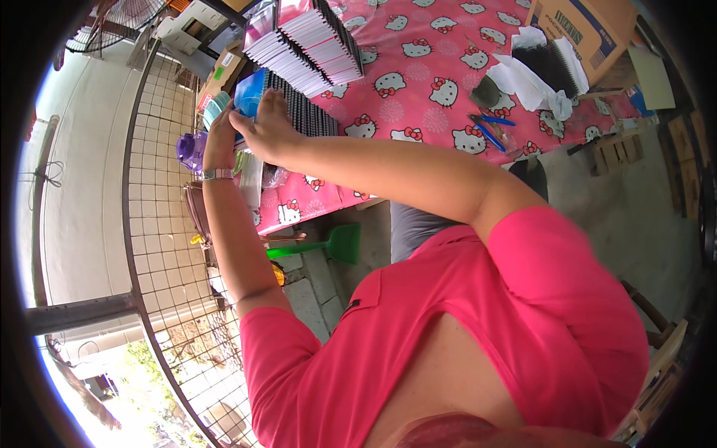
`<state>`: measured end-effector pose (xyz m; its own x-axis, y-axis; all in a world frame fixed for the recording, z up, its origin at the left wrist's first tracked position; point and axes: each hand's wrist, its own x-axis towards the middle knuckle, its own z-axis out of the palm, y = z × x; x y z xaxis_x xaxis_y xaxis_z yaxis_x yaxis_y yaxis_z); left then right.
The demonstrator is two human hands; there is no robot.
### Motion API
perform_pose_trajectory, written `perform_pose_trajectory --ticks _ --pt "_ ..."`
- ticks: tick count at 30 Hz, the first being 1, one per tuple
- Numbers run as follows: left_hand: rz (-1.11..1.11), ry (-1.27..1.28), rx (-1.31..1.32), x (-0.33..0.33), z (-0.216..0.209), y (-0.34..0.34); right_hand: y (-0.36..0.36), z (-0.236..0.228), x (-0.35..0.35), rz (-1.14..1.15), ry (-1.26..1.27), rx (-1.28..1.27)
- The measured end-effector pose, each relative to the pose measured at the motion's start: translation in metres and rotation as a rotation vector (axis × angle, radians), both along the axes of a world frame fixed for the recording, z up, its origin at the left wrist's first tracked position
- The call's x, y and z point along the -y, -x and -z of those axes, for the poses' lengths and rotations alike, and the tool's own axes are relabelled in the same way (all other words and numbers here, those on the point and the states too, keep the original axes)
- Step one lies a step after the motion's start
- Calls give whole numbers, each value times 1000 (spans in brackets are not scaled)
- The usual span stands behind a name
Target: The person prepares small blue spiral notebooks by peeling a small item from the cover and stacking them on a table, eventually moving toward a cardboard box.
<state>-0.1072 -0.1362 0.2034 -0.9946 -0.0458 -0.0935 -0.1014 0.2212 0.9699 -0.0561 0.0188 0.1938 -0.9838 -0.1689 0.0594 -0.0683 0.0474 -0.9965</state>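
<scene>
My left hand (221, 139), with a metal-banded watch at its wrist, stands at the left side of a blue-covered stack (249, 91). It is seen edge-on, its fingers stretched upward and partly hidden. My right hand (272, 133) reaches across from the right, its thumb apart from its fingers, and lies against the near end of the blue cover. The two hands nearly meet there. Right beside them runs a row of black spiral-bound notebooks (308, 110). Taller piles of spiral notebooks (312, 49) rise behind. Teal round items (215, 109) and a purple bottle (192, 150) are left of my hands.
Blue-handled pliers (489, 128) lie on the pink patterned tablecloth (407, 89). A cardboard box (582, 33) and crumpled white paper (538, 86) are at the far right. A wire grid (166, 187) borders the left side; a green dustpan (343, 243) is below the table edge.
</scene>
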Motion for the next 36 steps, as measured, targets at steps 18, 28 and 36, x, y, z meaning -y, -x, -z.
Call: perform_pose_trajectory --ticks 18,28,36 --pt "-388 987 -419 -72 33 -126 -198 215 -477 807 -527 0" --pt "-505 623 -341 -92 44 -114 -159 200 -428 571 -500 -109" --pt "-451 945 -476 -77 51 -110 -145 191 -431 541 -531 -164"
